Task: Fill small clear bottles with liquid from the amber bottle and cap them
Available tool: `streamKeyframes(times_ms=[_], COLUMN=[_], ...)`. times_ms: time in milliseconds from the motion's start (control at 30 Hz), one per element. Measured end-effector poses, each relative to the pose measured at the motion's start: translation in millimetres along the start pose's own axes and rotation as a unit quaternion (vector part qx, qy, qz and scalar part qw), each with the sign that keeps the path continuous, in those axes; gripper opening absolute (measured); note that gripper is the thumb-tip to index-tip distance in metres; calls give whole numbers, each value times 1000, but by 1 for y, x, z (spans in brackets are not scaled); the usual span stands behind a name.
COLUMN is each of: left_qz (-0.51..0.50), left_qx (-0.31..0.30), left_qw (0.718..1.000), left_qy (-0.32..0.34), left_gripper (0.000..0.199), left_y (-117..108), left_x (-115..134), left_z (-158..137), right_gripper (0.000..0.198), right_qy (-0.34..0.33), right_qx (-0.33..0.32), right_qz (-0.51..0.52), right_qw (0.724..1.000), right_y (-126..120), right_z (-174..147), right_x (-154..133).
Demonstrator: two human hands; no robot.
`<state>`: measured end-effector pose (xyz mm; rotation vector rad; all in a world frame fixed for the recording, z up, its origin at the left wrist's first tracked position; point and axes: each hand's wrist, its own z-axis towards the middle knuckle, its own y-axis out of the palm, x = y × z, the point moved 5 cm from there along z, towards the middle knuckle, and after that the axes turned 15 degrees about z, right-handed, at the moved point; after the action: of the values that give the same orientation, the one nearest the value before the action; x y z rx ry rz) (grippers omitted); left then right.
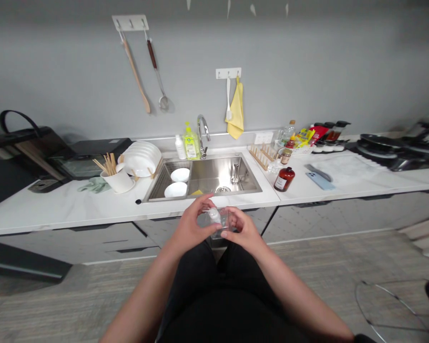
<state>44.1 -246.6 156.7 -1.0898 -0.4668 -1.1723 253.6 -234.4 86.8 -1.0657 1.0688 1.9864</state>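
Gripping a clear bottle from both sides, left hand and right hand held it before the counter's front edge, near the sink. Probably light, stiff, slippery; glass or plastic was unclear. Body seemed a surer hold than white top.

White countertop with phone (brown bottle too)

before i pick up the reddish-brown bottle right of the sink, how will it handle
The reddish-brown bottle looks stiff, judging by its smooth, rounded shape. Its glossy surface may be slippery. Standing upright and squat, it probably resists tipping, though its round body could roll if knocked over.
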Motion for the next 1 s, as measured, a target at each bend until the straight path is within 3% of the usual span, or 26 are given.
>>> streamKeyframes(times_ms=[133,233,333,433,567,667,767,900,1000], left_qz=[-46,-61,-49,-105,-209,-250,-256,-234,-235], left_qx=[-10,-18,27,63,12,-37,-34,44,41], left_qw=[999,998,998,991,976,965,961,967,966], left_qy=[-12,4,-12,-57,-64,-76,-98,-95,-102], left_gripper=[68,75,81,81,96,92,81,79,85], left_y=[0,1,4,10,21,27,30,28,27], left_x=[-1,0,0,-7,-13,-15,-18,-26,-31], left_z=[-1,-3,-3,-4,-8,-11,-10,-8,-12], right_gripper=[73,72,72,77,82,78,75,79,85], right_qy=[-2,-15,-35,-13,64,89,53,-11,8], right_qx=[-3,6,27,26,-24,-45,-13,51,22], right_qz=[3,-26,-65,-37,67,109,71,-37,-10], right_qw=[1000,1000,997,999,995,989,996,998,1000], right_y=[1,2,4,7,8,6,2,-1,0], right_z=[-1,-2,-3,-3,-3,-3,-2,-4,-4], right_x=[1,-2,-5,-5,-4,-3,0,4,9])
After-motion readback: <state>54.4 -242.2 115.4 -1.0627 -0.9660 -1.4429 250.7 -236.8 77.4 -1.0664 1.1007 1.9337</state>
